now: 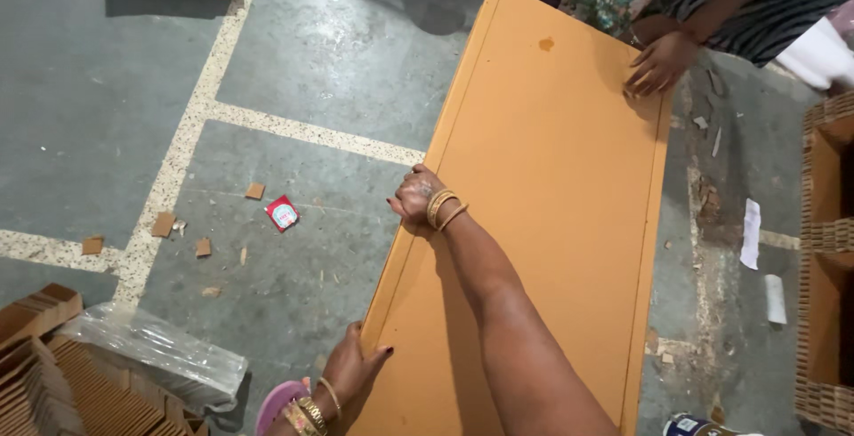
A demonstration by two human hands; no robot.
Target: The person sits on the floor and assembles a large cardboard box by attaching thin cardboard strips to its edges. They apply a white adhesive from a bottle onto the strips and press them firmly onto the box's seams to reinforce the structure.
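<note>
head-worn camera, looking steeply down, close over an orange board [543,222] on grey floor [107,89]

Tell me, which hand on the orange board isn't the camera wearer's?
The far hand on the orange board, top right: it comes from a patterned sleeve opposite. The left hand and right hand grip the near-left edge.

Both hands [356,369] [414,196] clamped (right arm outstretched)

Even indoor light, soft shadows, sharp.
</note>
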